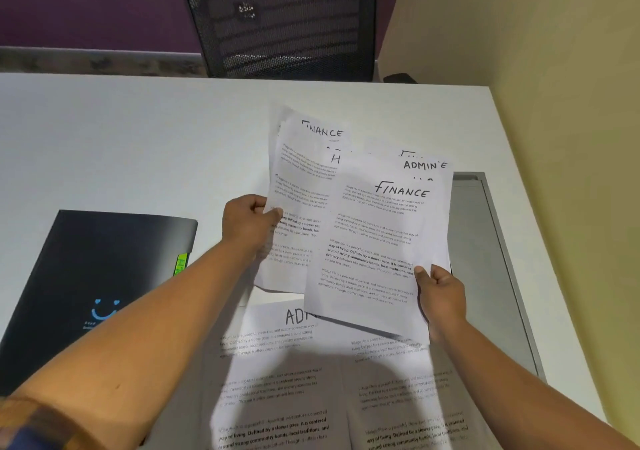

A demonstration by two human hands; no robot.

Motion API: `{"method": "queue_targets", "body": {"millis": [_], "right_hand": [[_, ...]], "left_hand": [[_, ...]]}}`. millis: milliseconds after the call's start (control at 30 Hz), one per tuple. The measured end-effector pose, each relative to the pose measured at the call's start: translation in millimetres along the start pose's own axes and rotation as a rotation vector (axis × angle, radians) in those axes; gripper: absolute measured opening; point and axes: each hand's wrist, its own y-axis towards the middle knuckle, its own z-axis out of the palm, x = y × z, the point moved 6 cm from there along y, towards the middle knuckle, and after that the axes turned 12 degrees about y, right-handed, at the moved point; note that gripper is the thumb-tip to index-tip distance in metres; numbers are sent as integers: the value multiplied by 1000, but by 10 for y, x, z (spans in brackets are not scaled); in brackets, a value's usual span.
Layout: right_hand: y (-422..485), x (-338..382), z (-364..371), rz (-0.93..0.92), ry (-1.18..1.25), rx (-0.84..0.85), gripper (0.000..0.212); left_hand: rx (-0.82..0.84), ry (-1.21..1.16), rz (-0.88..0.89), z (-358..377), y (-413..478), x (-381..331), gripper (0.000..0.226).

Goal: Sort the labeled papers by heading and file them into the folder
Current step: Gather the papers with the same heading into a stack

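Note:
My left hand (pixel 248 222) grips a fanned bunch of white sheets (pixel 299 186) by their left edge; the rearmost is headed FINANCE, with one starting with H in front. My right hand (pixel 440 293) pinches the lower right corner of another bunch (pixel 374 241); its front sheet reads FINANCE and an ADMIN heading peeks out behind. Both bunches hang above the table, overlapping in the middle. Beneath them lie more printed sheets (pixel 277 373), one headed ADM… with the rest covered. The black folder (pixel 93 276) lies closed at the left, a green tab on its right edge.
The white table (pixel 138 137) ends at the right against a yellowish wall (pixel 554 103). A grey tray or panel (pixel 485 241) lies at the table's right side. A black mesh chair (pixel 284 19) stands behind the far edge.

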Motion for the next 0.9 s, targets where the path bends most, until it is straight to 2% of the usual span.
{"method": "queue_targets", "body": {"millis": [133, 200, 267, 300, 467, 533, 667, 800, 867, 900], "right_hand": [[19, -22, 1, 3, -18, 3, 16], [28, -34, -6, 8, -22, 0, 17], [16, -22, 2, 6, -16, 4, 17], [13, -17, 6, 2, -19, 7, 17], [-23, 49, 18, -20, -53, 30, 16], [-56, 96, 25, -24, -60, 31, 19], [-177, 161, 48, 56, 12, 70, 27], [-413, 380, 3, -13, 57, 64, 37], [-580, 480, -38, -33, 101, 58, 39], [-684, 539, -56, -58, 100, 64, 41]], "left_hand": [[-31, -4, -70, -31, 29, 95, 30], [-43, -88, -103, -25, 50, 147, 15], [-118, -68, -101, -103, 63, 174, 42], [-148, -48, -86, -163, 63, 174, 48], [-231, 41, 58, -593, -36, -12, 27], [-284, 103, 184, -857, -191, -240, 23], [-520, 232, 463, -1507, -662, -704, 26], [-709, 65, 562, -2092, -1278, -949, 28], [-706, -35, 551, -2187, -1565, -942, 27], [-653, -78, 524, -2149, -1684, -890, 24]]}}
